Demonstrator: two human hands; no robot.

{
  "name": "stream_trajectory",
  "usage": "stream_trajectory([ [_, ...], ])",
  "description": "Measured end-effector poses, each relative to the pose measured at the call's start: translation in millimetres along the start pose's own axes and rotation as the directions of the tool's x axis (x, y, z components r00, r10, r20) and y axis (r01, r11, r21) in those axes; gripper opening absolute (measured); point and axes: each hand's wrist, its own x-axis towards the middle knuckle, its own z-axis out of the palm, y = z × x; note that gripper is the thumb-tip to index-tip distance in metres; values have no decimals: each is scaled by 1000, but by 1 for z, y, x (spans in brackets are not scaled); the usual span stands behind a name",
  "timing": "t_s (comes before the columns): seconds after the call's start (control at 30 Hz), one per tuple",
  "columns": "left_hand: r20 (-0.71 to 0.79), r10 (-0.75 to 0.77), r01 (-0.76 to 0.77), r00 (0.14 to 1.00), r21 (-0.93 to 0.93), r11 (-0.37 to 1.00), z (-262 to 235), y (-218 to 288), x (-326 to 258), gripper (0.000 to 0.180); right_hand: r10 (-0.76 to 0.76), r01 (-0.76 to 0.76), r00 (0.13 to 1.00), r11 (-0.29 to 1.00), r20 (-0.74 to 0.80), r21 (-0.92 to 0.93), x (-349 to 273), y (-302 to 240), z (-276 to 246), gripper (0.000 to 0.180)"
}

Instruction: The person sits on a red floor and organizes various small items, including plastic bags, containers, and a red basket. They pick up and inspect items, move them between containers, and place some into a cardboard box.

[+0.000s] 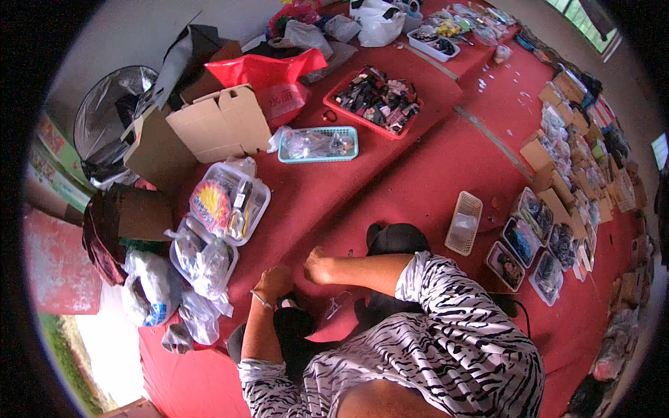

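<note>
The fingers of the left hand (276,281) and right hand (318,267) look curled, but they are turned from view, so I cannot tell whether either grips anything. One small pale thing (334,307), too thin to make out, lies on the red cloth (390,184) between the knees, just below the right hand and to the right of the left hand. Farther off are one red basket (361,123), one blue basket (318,160) and one cream basket (456,243).
</note>
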Motion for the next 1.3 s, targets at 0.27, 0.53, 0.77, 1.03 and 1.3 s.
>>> stream_trajectory([
  [0.27,0,64,-64,998,61,996,-6,8,16,22,107,-95,976,993,190,-72,19,16,22,24],
  [0.53,1,2,-2,1000,33,999,8,15,0,19,-167,221,973,870,-157,441,-74,125,-123,25],
  [0.77,-173,5,10,985,87,996,-3,37,-5,18,218,-151,968,131,120,980,36,211,-67,30],
  [1.03,-40,28,-27,999,25,999,-29,42,-16,23,52,-262,942,-500,331,826,152,107,-39,60],
  [1.3,-73,-83,80,994,-43,996,-21,34,-10,23,412,-12,870,-530,270,848,203,57,-50,40],
])
